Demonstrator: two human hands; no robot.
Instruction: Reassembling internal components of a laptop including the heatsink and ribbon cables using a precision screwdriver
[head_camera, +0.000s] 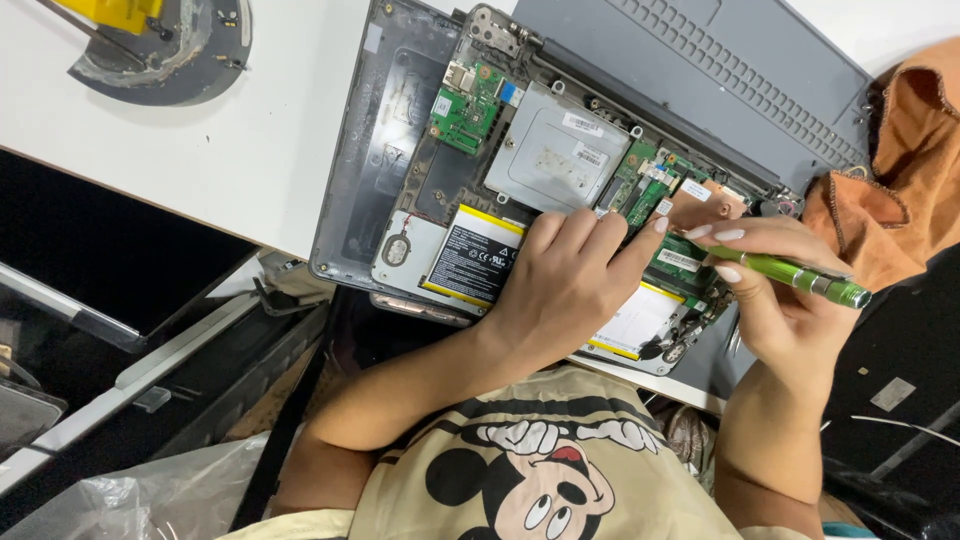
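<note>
White worktable (230, 150) under bright even light; dark floor beneath its edge; orange cloth (900, 170) at far corner; clear plastic bag (150, 500) lower down.

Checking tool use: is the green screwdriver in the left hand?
No. The right hand grips the green screwdriver, while the left hand rests bare on the opened laptop.

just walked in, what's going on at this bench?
A person is working on an opened laptop lying on a white table, its bottom cover off, with circuit boards and a battery exposed. The left hand rests on the internals, fingertips on the green board. The right hand holds a green screwdriver, tip at that same board. An orange cloth lies beside it.
</note>
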